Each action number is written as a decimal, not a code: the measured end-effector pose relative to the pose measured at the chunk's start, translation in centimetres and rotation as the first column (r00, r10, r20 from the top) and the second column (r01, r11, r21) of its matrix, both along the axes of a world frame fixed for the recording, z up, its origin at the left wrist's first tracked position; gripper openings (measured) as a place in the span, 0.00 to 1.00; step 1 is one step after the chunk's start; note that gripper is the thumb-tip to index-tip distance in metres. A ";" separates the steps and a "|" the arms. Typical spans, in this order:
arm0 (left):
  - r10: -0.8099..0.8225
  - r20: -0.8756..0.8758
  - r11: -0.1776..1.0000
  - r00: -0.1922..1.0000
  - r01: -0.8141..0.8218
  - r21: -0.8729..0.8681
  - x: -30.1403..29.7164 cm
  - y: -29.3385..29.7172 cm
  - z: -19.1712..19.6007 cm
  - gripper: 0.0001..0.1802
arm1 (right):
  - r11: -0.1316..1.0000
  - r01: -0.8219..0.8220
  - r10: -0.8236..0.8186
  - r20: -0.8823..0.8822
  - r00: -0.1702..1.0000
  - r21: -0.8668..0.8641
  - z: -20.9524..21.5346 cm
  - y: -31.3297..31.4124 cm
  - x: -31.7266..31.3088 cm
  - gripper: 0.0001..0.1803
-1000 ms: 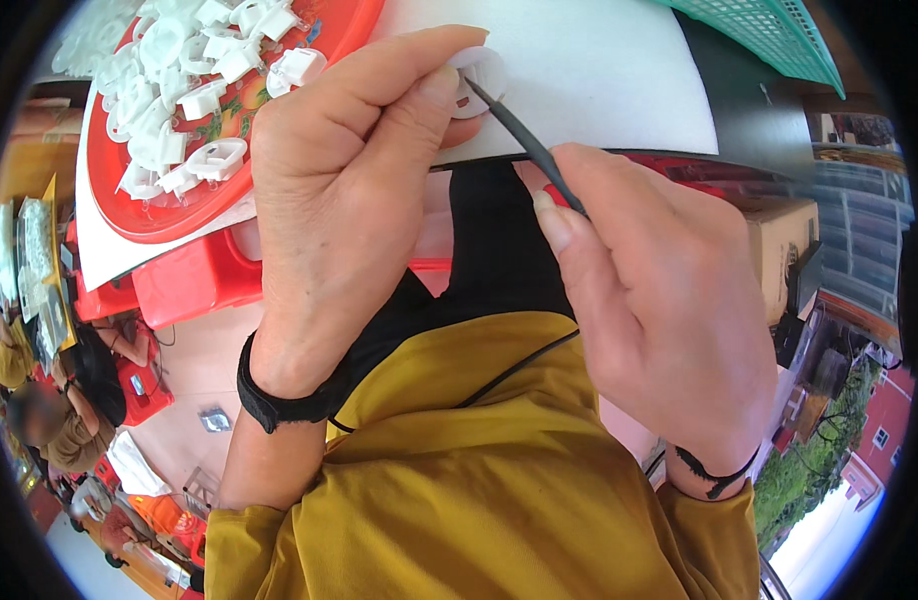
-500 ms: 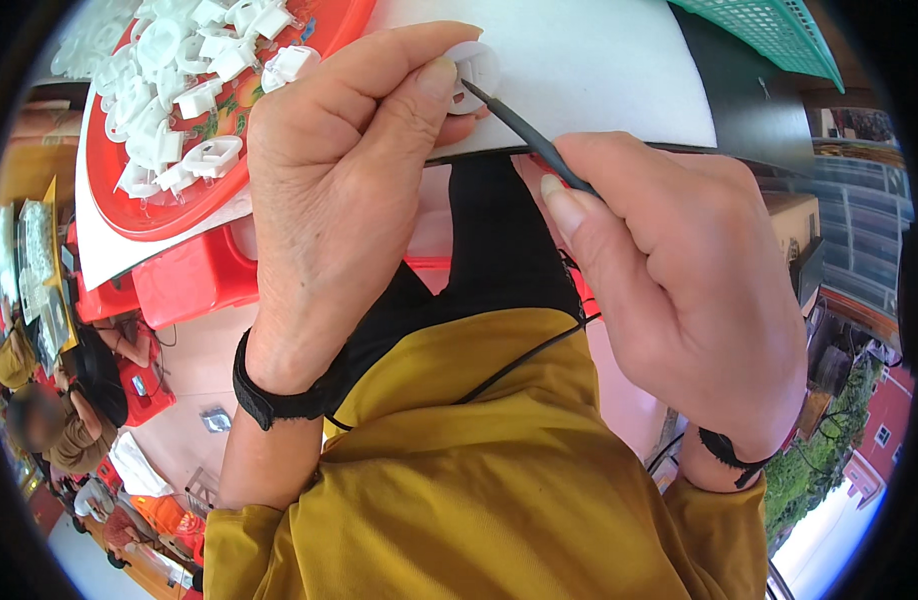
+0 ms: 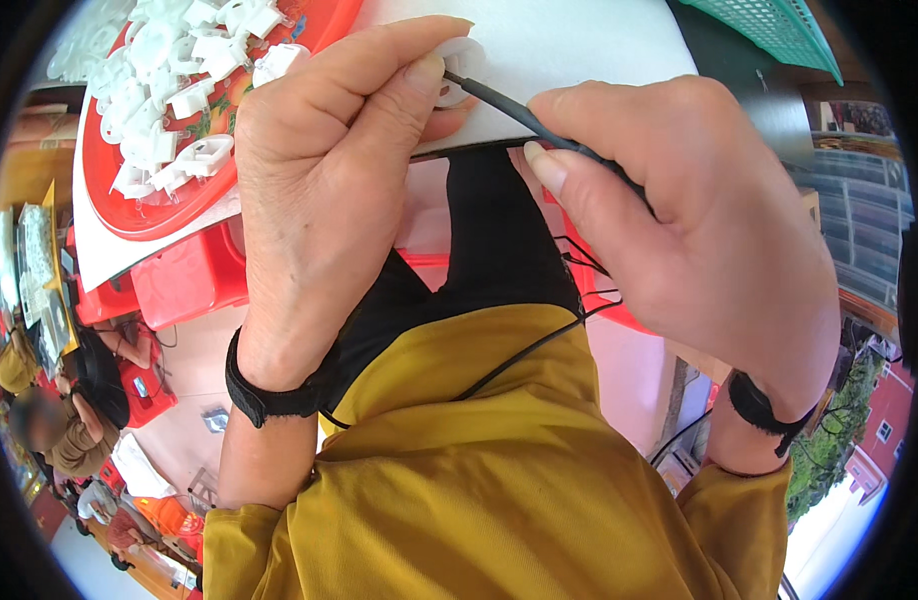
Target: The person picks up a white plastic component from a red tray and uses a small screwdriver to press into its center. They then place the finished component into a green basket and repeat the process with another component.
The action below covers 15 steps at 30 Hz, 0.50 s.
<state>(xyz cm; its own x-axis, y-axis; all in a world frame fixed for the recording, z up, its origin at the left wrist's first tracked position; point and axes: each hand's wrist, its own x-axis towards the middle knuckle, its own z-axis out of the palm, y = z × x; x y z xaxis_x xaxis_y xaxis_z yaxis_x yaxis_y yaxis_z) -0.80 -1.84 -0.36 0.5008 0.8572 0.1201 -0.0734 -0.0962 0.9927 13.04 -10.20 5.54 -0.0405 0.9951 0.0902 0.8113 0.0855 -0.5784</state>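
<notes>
I see the white surface (image 3: pixel 579 50) carrying a red tray (image 3: pixel 149 215) of white plastic parts, my left hand (image 3: pixel 329 190) pinching a small white round part (image 3: pixel 464 65) at its edge, my right hand (image 3: pixel 699 230) gripping a thin dark tool (image 3: pixel 519 115) touching it.

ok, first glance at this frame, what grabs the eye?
The two bare hands filling the middle: the left hand pinches a small white plastic ring at the top, while the right hand holds a thin dark tool whose tip meets that ring. Next, the red tray at upper left, heaped with white plastic parts, on a white table.
</notes>
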 end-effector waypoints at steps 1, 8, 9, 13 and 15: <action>-0.081 0.068 0.995 0.994 0.085 -0.053 -0.3 0.3 0.4 0.14 | 0.997 0.039 -0.041 -0.027 0.999 -0.066 0.3 0.0 -0.2 0.05; -0.084 0.117 0.996 0.990 0.080 0.034 -0.7 0.6 -1.6 0.14 | 0.996 -0.059 0.066 0.113 0.991 -0.067 -0.3 -0.4 0.0 0.08; -0.082 0.119 0.996 0.990 0.079 0.033 -0.7 0.5 -1.2 0.14 | 0.996 -0.060 0.067 0.114 0.991 -0.068 -0.6 -0.5 -0.2 0.08; -0.107 -0.022 0.987 0.994 0.109 0.120 -0.2 0.1 0.1 0.13 | 0.995 -0.076 0.048 0.343 0.938 0.068 -0.2 -0.8 -1.0 0.16; -0.106 -0.017 0.989 0.994 0.107 0.102 -0.2 0.1 0.1 0.13 | 0.998 -0.056 0.049 0.411 0.910 0.007 0.7 -0.7 -1.6 0.18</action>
<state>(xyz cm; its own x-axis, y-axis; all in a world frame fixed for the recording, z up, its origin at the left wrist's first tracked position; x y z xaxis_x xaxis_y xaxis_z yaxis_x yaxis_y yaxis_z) -1.05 -1.71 -0.24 0.5903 0.7825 0.1979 -0.0771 -0.1894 0.9789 11.45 -10.91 6.23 -0.1301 0.9888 0.0729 0.9708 0.1420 -0.1935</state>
